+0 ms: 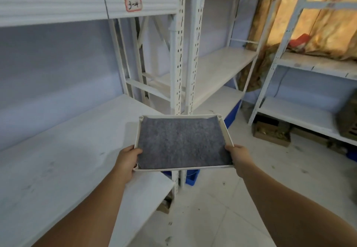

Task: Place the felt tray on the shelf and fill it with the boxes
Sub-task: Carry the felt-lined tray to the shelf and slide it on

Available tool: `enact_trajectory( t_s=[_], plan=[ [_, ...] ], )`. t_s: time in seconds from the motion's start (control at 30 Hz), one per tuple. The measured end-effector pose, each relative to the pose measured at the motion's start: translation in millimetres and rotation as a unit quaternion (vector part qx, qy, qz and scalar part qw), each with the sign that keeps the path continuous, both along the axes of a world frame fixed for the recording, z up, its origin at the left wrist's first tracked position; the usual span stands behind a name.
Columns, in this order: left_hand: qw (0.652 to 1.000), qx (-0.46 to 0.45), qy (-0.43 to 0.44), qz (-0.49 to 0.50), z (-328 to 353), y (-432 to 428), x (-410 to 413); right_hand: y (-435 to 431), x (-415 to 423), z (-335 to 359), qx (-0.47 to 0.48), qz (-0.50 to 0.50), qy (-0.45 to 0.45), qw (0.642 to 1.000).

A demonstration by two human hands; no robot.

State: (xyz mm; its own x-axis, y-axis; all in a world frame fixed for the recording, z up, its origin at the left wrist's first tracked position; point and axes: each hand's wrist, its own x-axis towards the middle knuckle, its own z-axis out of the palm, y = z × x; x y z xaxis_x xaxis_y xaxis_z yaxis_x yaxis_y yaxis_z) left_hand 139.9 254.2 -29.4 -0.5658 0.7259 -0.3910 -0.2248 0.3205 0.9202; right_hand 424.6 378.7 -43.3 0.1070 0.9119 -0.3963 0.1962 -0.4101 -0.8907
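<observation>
Midair, left hand [127,158] and right hand [238,156] gripping felt tray [181,142] edges, arms outstretched, beside shelf [67,150].

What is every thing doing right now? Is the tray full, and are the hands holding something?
felt tray: held up in the air, nothing in it, not on a shelf yet.
left hand: grips the tray's near left corner.
right hand: grips the tray's right edge.
white shelf: the tray is not on it.
cardboard box: on the floor, looks open on top.
</observation>
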Motion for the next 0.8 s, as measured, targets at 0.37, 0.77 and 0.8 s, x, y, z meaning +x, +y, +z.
enact_trajectory(
  t_s=[0.37, 0.77, 0.8],
  plan=[
    [0.995, 0.044, 0.056, -0.067, 30.6, 124.2, 182.8, 70.0, 198.6, 17.5, 0.059, -0.069, 0.048, 0.995],
    [0.972, 0.113, 0.073, -0.194, 87.5, 276.2, 354.9, 125.1, 374.1, 85.7, 0.132, -0.222, 0.045, 0.965],
    [0.968, 0.120, 0.071, -0.207, 90.4, 292.2, 365.1, 130.3, 384.8, 93.3, 0.138, -0.236, 0.040, 0.961]
  ],
)
